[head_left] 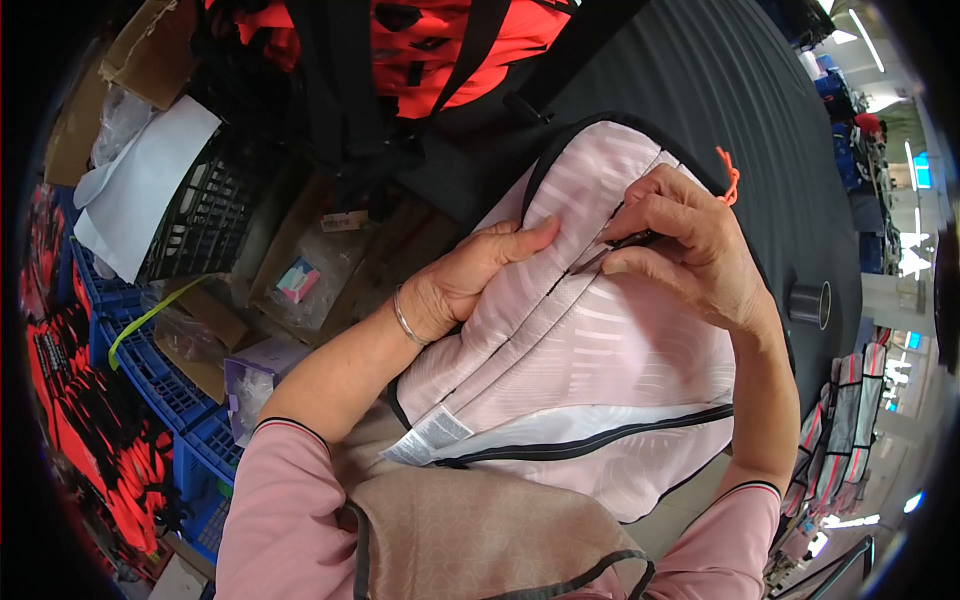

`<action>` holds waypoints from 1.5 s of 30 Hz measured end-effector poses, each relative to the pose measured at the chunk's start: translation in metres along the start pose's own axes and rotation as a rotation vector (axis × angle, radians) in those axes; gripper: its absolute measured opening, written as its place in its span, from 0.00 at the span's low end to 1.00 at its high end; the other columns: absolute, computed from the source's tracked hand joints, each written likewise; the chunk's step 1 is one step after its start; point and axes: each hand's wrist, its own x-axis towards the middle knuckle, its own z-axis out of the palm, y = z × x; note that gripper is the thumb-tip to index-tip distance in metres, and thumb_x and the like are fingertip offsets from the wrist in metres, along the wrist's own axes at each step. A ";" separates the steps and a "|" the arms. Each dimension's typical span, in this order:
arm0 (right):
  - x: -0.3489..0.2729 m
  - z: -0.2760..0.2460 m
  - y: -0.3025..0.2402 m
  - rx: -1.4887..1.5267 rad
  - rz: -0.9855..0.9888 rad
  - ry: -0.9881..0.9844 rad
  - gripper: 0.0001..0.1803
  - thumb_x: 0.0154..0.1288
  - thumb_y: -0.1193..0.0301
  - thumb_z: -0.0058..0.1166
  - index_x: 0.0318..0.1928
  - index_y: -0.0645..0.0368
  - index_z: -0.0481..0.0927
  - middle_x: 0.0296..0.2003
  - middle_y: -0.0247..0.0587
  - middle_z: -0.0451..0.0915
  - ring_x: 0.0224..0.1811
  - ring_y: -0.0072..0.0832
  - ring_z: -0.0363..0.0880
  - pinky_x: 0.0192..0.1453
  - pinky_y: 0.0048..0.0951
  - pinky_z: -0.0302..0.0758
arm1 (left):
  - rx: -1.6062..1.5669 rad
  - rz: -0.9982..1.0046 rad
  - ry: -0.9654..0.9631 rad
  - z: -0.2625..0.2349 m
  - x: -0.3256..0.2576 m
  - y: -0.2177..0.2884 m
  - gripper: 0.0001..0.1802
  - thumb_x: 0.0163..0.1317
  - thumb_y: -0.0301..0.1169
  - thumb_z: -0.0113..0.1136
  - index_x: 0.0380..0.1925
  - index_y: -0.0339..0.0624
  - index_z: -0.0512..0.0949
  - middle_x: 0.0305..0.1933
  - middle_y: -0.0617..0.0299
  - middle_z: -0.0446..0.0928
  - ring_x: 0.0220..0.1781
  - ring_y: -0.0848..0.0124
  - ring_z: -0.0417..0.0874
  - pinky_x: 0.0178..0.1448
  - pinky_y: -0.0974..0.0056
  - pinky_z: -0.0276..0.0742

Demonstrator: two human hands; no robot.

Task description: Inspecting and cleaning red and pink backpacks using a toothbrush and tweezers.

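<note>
A pale pink fabric bag [640, 350] with black edge binding lies tilted in front of me, inside out by the look of its seams. My left hand [470, 265] grips its left side, thumb on top and the other fingers mostly hidden behind the cloth. In my right hand [690, 240] are small dark thread snips [632, 240], their pointed blades at the seam along the middle of the bag. A black zipper [600, 443] runs across the near part, and a white care label [432, 434] sticks out at the lower left corner.
A table with a black cover [770, 200] bears the bag, with red and black bags [430, 60] at the back. Blue crates [165, 345], a black crate [205, 205] and cardboard boxes [150, 50] stand left. A dark cylinder [810, 303] sits at the right.
</note>
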 end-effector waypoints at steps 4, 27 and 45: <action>0.001 0.003 -0.006 -0.179 0.003 -0.020 0.13 0.52 0.69 0.72 0.37 0.59 0.84 0.36 0.37 0.74 0.38 0.29 0.77 0.42 0.28 0.75 | -0.003 0.009 0.020 0.000 0.000 0.000 0.26 0.69 0.44 0.60 0.54 0.32 0.77 0.49 0.53 0.83 0.48 0.68 0.86 0.55 0.64 0.83; 0.000 -0.016 -0.003 -0.080 0.062 0.145 0.10 0.56 0.72 0.69 0.36 0.63 0.83 0.36 0.37 0.75 0.35 0.27 0.78 0.39 0.25 0.76 | -0.012 0.002 -0.028 -0.001 0.003 0.001 0.26 0.70 0.43 0.59 0.57 0.33 0.75 0.53 0.53 0.82 0.52 0.66 0.85 0.58 0.62 0.81; -0.009 -0.015 0.024 -0.123 0.095 0.385 0.10 0.59 0.72 0.67 0.40 0.61 0.83 0.40 0.37 0.76 0.40 0.27 0.79 0.42 0.28 0.77 | 0.456 0.141 0.328 0.021 -0.015 0.023 0.18 0.65 0.40 0.64 0.44 0.35 0.83 0.41 0.60 0.85 0.42 0.74 0.85 0.46 0.70 0.80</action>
